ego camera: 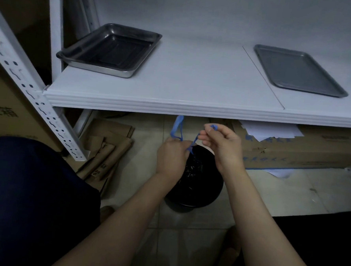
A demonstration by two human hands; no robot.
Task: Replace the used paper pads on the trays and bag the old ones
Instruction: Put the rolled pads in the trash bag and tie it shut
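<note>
Two rectangular metal trays stand on the white shelf board [194, 82]: one deep shiny steel tray [110, 48] at its left end and one shallow grey tray [297, 70] toward its right. Below the shelf board's front edge are one black bag-lined round bin [198, 185], two blue drawstring strands [177, 128], two bare hands (left hand [172, 155], right hand [223, 144]) and one long printed cardboard box [303, 149].

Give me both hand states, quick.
Left hand: closed, gripping the blue drawstring loop of the black bag.
Right hand: closed, pinching the second drawstring strand.
</note>
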